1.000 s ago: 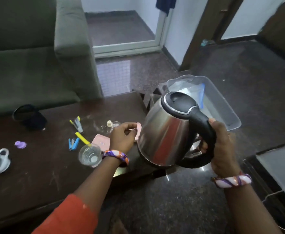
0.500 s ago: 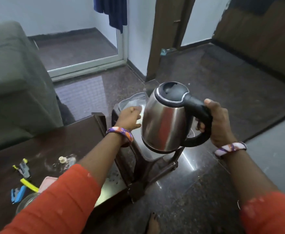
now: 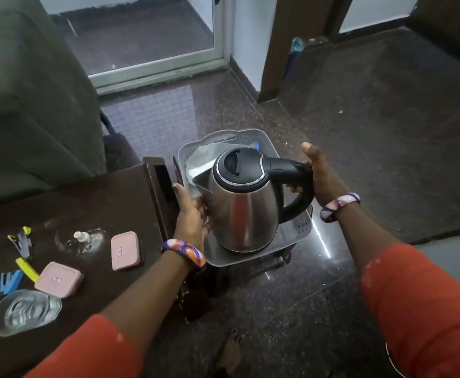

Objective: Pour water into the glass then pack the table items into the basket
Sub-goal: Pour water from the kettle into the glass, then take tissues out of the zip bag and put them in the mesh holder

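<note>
Steadying the kettle in the basket, the right grip clasps its handle and the left grip lies open against its side; an off-centre release could topple it.

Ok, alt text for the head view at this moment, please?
A person holds a steel kettle in a grey basket, right hand gripping its handle, left hand against its side. On the dark table to the left lie a glass of water, pink boxes and clips.

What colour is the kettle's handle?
The kettle's handle is black; the head view shows it.
</note>
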`<state>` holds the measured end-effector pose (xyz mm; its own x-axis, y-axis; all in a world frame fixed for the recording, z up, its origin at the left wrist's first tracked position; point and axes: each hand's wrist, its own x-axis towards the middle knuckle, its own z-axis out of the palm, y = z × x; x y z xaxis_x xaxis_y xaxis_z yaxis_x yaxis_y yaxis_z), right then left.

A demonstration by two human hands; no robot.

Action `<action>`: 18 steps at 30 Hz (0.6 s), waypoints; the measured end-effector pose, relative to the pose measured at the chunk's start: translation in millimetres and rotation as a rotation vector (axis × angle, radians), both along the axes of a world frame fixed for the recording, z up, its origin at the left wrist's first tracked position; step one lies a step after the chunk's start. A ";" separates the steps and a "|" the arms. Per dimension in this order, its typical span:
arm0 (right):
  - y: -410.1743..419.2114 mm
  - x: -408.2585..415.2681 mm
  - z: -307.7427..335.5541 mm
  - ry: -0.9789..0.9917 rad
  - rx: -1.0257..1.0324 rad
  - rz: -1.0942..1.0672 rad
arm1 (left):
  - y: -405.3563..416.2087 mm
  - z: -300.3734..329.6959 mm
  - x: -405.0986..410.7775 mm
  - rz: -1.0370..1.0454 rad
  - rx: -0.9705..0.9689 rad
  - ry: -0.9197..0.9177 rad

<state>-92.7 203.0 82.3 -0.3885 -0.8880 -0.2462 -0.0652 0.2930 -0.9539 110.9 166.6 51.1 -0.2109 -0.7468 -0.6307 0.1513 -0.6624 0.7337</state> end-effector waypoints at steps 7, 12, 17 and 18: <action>2.5 -5.6 -24.8 0.058 0.037 -0.131 | 36.5 -17.5 -2.2 0.072 0.069 0.063; 7.6 -7.8 -42.3 0.122 -0.001 -0.223 | 41.6 -18.5 -11.4 0.067 0.037 0.087; 6.2 -5.2 -53.6 0.086 -0.002 -0.334 | 41.1 -23.5 -13.5 0.104 0.011 0.136; 5.1 -5.2 -55.1 0.082 0.004 -0.342 | 40.1 -25.2 -12.6 0.113 0.012 0.143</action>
